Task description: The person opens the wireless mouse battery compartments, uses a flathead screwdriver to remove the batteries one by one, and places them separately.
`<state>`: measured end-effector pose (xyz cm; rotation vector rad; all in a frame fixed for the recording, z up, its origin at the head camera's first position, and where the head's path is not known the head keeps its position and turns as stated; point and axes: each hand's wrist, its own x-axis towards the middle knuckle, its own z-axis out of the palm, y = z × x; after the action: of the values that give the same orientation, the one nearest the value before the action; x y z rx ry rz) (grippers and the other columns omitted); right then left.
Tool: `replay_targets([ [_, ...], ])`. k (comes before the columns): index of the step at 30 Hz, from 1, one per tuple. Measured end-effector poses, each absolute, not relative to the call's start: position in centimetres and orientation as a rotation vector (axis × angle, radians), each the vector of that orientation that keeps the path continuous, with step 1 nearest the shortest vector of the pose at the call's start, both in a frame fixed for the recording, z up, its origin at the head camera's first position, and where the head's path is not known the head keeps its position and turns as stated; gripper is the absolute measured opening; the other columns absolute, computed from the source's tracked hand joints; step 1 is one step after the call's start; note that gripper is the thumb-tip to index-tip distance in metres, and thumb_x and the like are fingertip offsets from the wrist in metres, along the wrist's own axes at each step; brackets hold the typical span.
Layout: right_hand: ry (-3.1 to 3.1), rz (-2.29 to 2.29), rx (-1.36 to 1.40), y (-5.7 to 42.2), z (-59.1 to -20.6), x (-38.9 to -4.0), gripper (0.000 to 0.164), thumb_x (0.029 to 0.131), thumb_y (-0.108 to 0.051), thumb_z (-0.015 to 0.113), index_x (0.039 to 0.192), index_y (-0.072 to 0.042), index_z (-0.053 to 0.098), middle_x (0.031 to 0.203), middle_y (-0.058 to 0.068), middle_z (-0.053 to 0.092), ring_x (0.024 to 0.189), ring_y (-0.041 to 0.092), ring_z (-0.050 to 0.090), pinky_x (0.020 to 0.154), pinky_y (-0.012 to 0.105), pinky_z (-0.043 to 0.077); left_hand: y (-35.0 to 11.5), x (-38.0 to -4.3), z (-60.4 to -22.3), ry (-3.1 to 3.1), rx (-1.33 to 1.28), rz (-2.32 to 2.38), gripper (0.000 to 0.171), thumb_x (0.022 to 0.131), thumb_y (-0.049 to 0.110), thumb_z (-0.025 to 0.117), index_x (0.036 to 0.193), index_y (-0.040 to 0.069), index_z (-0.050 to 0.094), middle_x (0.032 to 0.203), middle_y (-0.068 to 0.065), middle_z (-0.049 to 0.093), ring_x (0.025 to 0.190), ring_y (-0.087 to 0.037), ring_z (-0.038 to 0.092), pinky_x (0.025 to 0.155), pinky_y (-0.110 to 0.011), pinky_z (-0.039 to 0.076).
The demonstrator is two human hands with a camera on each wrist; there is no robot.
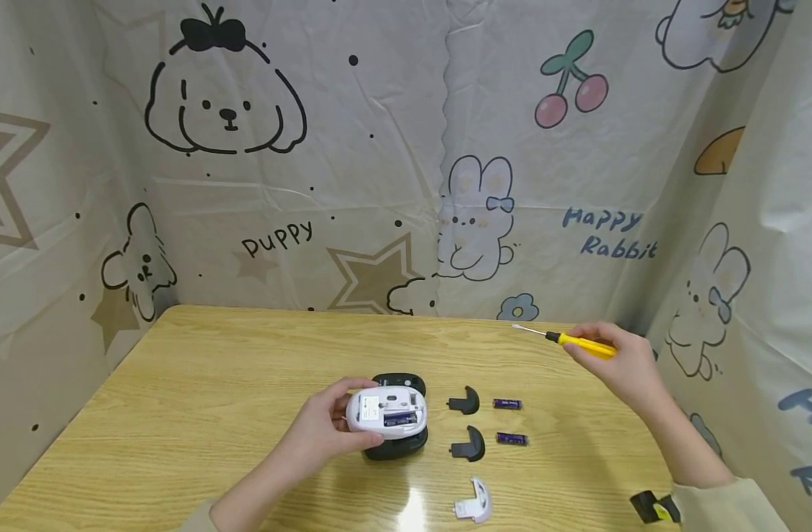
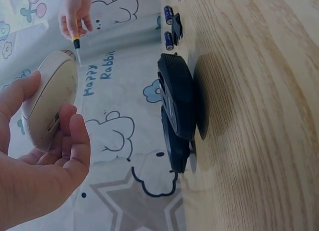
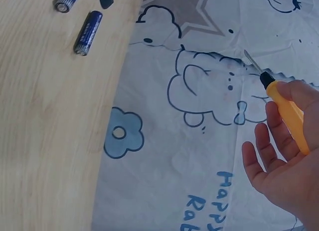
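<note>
My left hand [image 1: 326,421] grips a white computer mouse [image 1: 371,426] by its edges, underside up, with a dark battery [image 1: 400,419] lying in its open compartment. In the left wrist view the mouse is held above the table. Behind it, partly covered in the head view, are two black mice [image 2: 177,99] on the tabletop. My right hand [image 1: 615,362] pinches a yellow-handled screwdriver [image 1: 588,345] between thumb and fingers, raised at the right, its metal tip pointing left. In the right wrist view the other fingers are loosely bent away from the handle.
Right of the mice lie two black battery covers [image 1: 475,443] and a white battery cover [image 1: 475,502]. Two purple batteries [image 1: 507,404] lie beside the black ones. A black and yellow item [image 1: 653,507] sits near the right sleeve. Patterned cloth [image 1: 366,185] hangs around the wooden table [image 1: 233,369].
</note>
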<state>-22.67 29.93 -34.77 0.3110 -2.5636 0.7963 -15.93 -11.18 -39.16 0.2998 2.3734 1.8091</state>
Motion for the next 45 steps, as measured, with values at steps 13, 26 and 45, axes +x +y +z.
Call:
replay_targets([
  [13,-2.493,0.843,0.419,27.7,-32.6,-20.7,0.018,0.085,-0.02,0.071,0.099,-0.011,0.066,0.093,0.003,0.064,0.072,0.008,0.051,0.06,0.01,0.045,-10.9,-16.0,-39.0,2.33,0.282,1.849,0.07,0.066,0.015,0.086,0.128,0.013,0.054,0.111,-0.012,0.064,0.094,-0.019,0.063,0.078,-0.024,0.054],
  [26,-2.398,0.854,0.567,24.9,-31.3,-18.8,0.023,0.075,-0.008,0.079,0.092,-0.018,0.068,0.092,-0.003,0.065,0.076,0.005,0.052,0.059,0.012,0.047,-10.5,-16.2,-38.6,2.348,0.288,1.881,0.068,0.065,0.012,0.086,0.126,0.012,0.055,0.109,-0.014,0.062,0.091,-0.019,0.063,0.077,-0.024,0.055],
  [45,-2.326,0.907,0.987,22.0,-31.6,-17.7,0.033,0.069,-0.002,0.081,0.089,-0.023,0.065,0.088,-0.013,0.061,0.077,0.002,0.054,0.066,0.015,0.051,-10.5,-16.2,-38.4,2.377,0.351,1.871,0.068,0.067,0.013,0.085,0.127,0.008,0.055,0.117,-0.013,0.061,0.096,-0.02,0.063,0.079,-0.023,0.054],
])
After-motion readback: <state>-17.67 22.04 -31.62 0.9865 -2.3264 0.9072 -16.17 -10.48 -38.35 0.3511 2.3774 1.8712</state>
